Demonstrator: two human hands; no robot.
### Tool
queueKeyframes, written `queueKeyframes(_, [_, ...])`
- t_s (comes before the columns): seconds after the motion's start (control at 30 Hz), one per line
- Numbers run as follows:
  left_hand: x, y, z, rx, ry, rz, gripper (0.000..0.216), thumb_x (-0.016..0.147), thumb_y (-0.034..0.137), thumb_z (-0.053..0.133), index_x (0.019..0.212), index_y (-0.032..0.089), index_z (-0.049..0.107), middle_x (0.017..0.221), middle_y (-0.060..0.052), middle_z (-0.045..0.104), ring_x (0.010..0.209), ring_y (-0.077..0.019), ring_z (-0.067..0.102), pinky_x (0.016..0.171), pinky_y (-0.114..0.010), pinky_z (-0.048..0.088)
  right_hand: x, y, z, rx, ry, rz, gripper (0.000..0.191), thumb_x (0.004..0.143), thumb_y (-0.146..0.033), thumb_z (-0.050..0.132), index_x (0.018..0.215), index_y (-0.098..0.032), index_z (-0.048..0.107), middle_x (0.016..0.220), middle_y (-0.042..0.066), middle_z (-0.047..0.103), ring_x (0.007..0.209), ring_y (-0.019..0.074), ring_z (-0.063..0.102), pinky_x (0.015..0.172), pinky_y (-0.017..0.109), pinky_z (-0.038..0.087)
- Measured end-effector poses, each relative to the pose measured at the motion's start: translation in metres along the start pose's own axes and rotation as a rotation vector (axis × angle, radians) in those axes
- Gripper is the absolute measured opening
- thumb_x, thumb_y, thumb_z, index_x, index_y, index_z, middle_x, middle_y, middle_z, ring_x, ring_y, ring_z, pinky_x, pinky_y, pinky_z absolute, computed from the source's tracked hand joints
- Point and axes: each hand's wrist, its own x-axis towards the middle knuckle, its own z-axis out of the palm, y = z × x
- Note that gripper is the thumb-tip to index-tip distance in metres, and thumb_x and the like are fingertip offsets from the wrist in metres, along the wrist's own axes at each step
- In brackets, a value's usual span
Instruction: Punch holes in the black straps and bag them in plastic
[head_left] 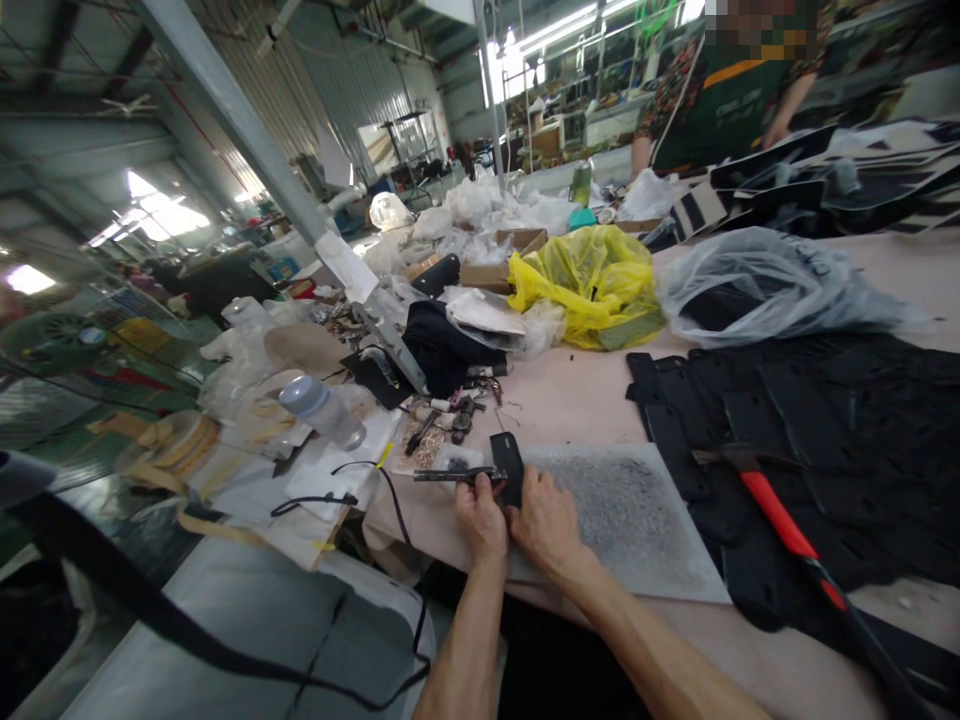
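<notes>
My left hand (pixel 481 518) is closed around a slim, dark metal rod-like tool (pixel 442 475), held level and pointing left; its exact kind is unclear. Beside it, the fingers of my right hand (pixel 549 518) are closed on the edge of a small black strip-shaped piece (pixel 507 462) with a rounded end. The two hands almost touch, and the lower part of the piece is hidden by fingers. Under and right of my right hand lies a pale, worn cutting board (pixel 637 510) with dark marks.
A hammer (pixel 780 510) with a red and black handle rests on several flat black pieces (pixel 720 390) at the right. Behind are a yellow plastic bag (pixel 592 285) and a clear bag (pixel 780 285). A metal post (pixel 247 140) slants down left of centre. A person (pixel 735 100) stands across the table.
</notes>
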Motion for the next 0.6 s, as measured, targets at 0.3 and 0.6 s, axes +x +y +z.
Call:
queueKeyframes(0.3, [-0.01, 0.009, 0.002, 0.198, -0.086, 0.074, 0.026, 0.08, 0.042, 0.058, 0.085, 0.016, 0.061, 0.077, -0.008, 0.07, 0.068, -0.0226, 0.069, 0.066, -0.035, 0.059, -0.001, 0.011, -0.013, 0.211, -0.117, 0.121, 0.02, 0.088, -0.019, 0.046, 0.104, -0.015, 0.057, 0.092, 0.011, 0.069, 0.087, 0.0245, 0.067, 0.071, 0.03, 0.041])
queueKeyframes(0.6, [-0.024, 0.01, 0.032, 0.255, -0.315, 0.171, 0.02, 0.082, 0.034, 0.057, 0.086, 0.015, 0.064, 0.079, -0.007, 0.07, 0.069, -0.0193, 0.068, 0.065, -0.029, 0.056, -0.05, 0.133, -0.022, 0.229, -0.124, 0.153, 0.052, 0.09, -0.027, 0.047, 0.141, -0.02, 0.044, 0.086, 0.006, 0.071, 0.081, 0.0241, 0.067, 0.07, 0.032, 0.042])
